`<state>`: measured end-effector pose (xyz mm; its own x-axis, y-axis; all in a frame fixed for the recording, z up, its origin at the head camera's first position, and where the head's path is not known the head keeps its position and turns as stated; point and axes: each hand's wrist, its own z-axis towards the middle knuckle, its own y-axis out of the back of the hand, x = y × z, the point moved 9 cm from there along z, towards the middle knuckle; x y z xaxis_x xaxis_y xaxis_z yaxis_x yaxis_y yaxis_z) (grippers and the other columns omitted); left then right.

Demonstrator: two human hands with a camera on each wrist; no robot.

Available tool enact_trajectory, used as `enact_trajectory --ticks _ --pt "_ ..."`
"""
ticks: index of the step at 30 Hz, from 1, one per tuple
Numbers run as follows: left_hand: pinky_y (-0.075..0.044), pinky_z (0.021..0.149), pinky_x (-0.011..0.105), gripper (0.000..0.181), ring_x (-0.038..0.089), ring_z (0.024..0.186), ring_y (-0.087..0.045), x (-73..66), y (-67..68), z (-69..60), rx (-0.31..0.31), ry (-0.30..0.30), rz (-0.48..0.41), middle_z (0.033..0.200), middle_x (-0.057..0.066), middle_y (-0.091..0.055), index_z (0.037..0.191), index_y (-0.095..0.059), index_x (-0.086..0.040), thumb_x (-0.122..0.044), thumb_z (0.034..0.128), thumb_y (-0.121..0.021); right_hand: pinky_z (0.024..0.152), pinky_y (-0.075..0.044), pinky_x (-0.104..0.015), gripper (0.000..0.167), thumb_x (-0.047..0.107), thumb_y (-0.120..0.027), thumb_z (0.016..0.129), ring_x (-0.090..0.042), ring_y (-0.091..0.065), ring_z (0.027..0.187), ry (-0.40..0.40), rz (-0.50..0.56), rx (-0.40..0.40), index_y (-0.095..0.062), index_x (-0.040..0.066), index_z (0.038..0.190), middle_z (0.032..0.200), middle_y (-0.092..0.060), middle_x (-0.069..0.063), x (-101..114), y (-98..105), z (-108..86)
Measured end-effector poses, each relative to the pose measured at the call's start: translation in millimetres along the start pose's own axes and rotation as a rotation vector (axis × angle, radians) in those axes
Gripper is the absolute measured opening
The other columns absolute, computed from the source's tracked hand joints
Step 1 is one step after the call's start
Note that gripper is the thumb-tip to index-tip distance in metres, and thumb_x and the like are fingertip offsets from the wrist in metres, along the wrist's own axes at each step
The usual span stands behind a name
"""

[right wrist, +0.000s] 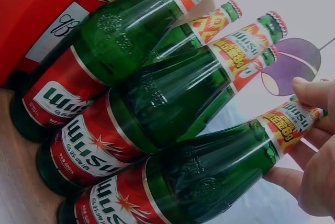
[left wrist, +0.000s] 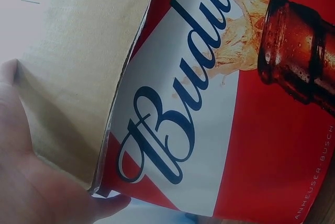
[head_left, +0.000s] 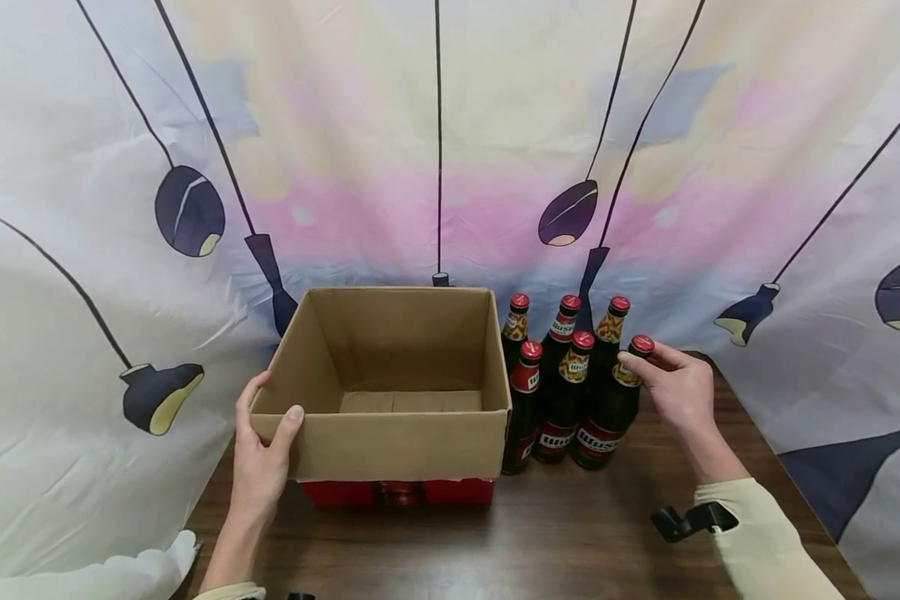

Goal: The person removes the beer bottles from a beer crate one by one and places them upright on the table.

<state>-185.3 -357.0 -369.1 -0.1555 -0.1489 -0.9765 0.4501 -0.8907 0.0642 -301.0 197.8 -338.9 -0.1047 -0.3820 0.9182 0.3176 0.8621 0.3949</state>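
An opened cardboard box (head_left: 397, 446) with raised brown flaps and red printed sides stands on the table. At its near left corner my left hand (head_left: 262, 462) grips the flap, thumb over the front and fingers on the left side. The left wrist view has the printed red-and-white box side (left wrist: 209, 130) close up. Several green beer bottles (head_left: 555, 417) with red caps stand upright in two rows against the box's right side. My right hand (head_left: 678, 392) holds the front right beer bottle (right wrist: 209, 177) by its neck; its base appears to rest on the table.
The dark wooden table (head_left: 540, 542) runs along a hanging cloth (head_left: 367, 125) printed with lamps, which closes off the back and sides. White fabric (head_left: 120, 575) lies at the lower left. A black strap mount (head_left: 693, 522) sits on my right wrist.
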Motion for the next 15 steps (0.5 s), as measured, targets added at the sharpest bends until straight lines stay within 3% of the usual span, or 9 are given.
enact_trajectory --ticks 9,15 --pt "-0.045 0.085 0.016 0.067 0.010 0.120 -0.047 -0.2 1.6 0.5 -0.003 -0.003 0.009 0.146 -0.006 -0.041 0.163 -0.033 -0.035 -0.017 0.1053 -0.061 0.074 -0.049 -0.014 0.061 0.044 -0.085 0.089 0.004 -0.057 0.097 0.047 0.033 -0.010 -0.070 0.014 0.141 0.104 -0.064 0.023 1.8 -5.2 -1.3" --pt "-0.041 0.091 0.021 0.070 0.014 0.125 -0.045 -1.8 8.0 2.5 0.025 -0.008 0.130 0.155 -0.001 -0.039 0.166 -0.028 -0.036 -0.020 0.1061 -0.062 0.079 -0.049 -0.013 0.063 0.044 -0.082 0.092 0.000 -0.058 0.105 0.062 0.031 0.012 -0.067 0.014 0.145 0.129 -0.068 0.002 1.5 -11.7 -5.2"
